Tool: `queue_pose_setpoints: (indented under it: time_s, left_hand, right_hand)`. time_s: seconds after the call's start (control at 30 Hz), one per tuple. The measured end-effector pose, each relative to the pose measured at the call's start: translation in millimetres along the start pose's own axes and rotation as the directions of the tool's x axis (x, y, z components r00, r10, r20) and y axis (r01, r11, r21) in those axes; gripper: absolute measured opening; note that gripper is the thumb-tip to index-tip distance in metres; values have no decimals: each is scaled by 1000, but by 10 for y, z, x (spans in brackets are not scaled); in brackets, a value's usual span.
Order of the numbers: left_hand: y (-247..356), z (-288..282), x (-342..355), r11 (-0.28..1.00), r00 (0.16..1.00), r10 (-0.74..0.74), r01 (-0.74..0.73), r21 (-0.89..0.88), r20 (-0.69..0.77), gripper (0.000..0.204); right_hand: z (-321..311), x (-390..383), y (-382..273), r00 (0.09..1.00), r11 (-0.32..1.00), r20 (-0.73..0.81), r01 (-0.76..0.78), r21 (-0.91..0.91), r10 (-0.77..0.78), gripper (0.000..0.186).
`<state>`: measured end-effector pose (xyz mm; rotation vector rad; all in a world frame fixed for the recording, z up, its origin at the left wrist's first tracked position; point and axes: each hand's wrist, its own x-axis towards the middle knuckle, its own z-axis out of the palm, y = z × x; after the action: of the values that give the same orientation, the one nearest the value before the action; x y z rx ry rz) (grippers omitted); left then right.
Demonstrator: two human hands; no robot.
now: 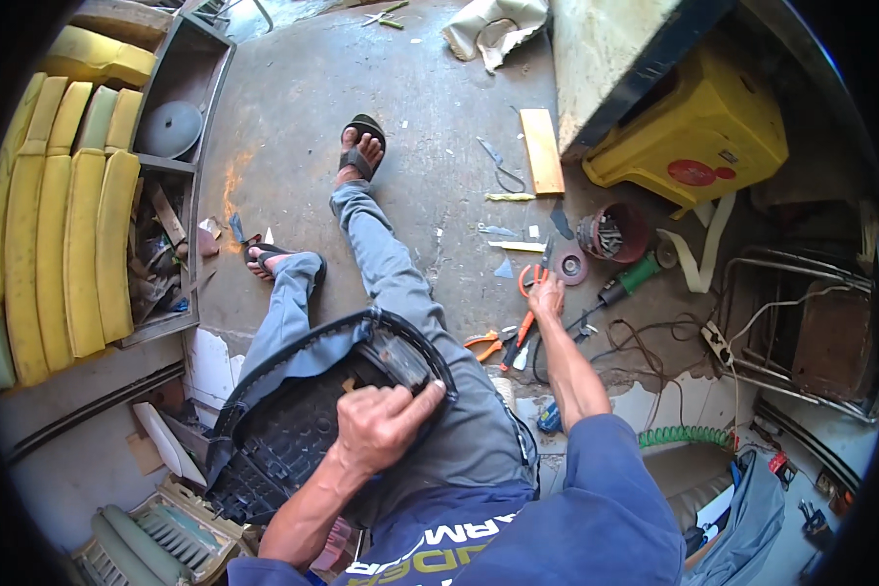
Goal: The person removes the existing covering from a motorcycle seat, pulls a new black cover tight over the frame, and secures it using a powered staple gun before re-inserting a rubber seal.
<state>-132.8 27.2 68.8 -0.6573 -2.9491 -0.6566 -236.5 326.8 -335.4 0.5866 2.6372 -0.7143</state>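
Black plastic seat pan [298,444] lies across the lap, left of centre; the left hand [376,425] is over it, fingers curled, its extended digit at the right rim; whether it grips, I cannot tell. Farther right, orange-handled pliers [484,345] lie on the floor near the right hand [545,299], its fingers bent beside orange-handled scissors [530,279], their hold unclear. Beyond sits a red tub [631,227] of metal pieces.
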Motion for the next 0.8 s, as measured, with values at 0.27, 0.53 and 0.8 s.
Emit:
queue_pose_setpoints:
  time_s: [0.27,0.53,0.8]
  left_hand:
    - [-50,-46,-8,996,993,28,-38,77,116,31]
    - [-71,3,75,997,985,58,-48,-66,164,21]
    - [154,-323,-147,386,646,-761,527,-757,62,32]
  right_hand:
    - [38,217,-130,968,969,155,-167,-182,195,62]
    - [-97,-332,-7,923,989,368,-62,-136,109,43]
    - [93,-175,-185,937,937,114,340,-78,-331,36]
